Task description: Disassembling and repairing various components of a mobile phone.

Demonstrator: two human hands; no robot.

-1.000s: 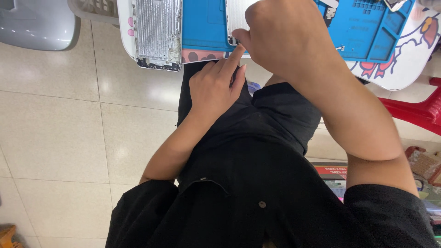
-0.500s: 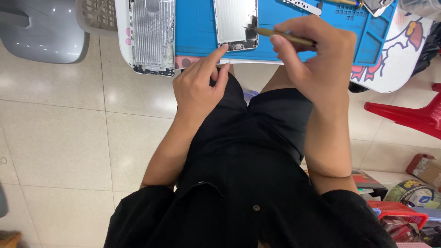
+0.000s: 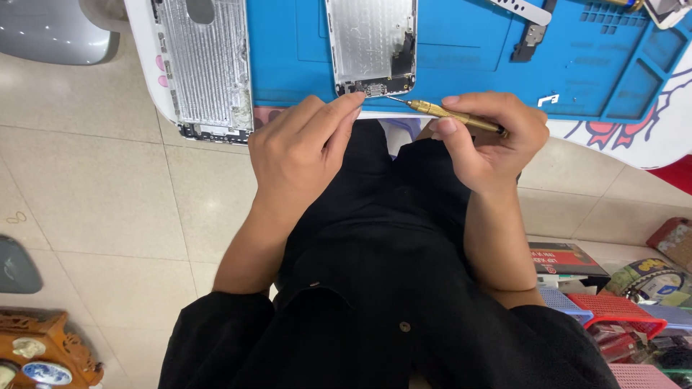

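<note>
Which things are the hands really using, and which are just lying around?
In use:
- left hand steadying the middle phone shell
- right hand holding the gold screwdriver, tip at that shell's bottom edge
- blue mat under it

Lying about:
- second phone shell at the left
- small metal parts on the mat
- red basket on the floor

blue mat [image 3: 461, 65]; silver phone shell [image 3: 371, 43]; gold screwdriver [image 3: 454, 115]; black clothes [image 3: 389, 288].

Brass screwdriver [image 3: 455, 117] tip-left, by phone housing [image 3: 371, 45]
</note>
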